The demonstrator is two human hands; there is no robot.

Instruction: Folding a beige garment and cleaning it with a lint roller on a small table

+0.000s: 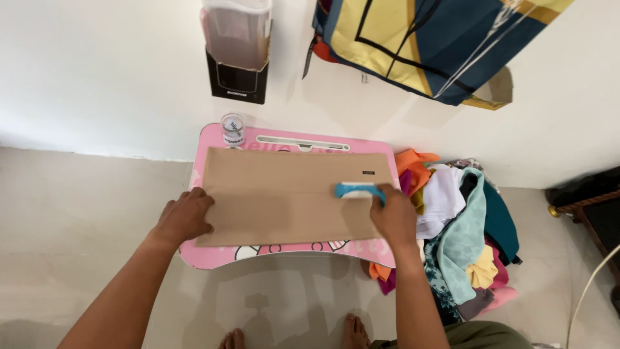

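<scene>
Black box (237, 81) against wall; small labelled jar (232, 130) on pink table (213, 255).

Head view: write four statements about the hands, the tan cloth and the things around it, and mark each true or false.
1. The right hand holds a small blue and white tool on the tan cloth. True.
2. The left hand is lifted clear of the cloth. False: it presses flat on the cloth's left edge.
3. The cloth lies on a pink lap table. True.
4. The pile of coloured clothes lies left of the table. False: it lies to the right.
</scene>
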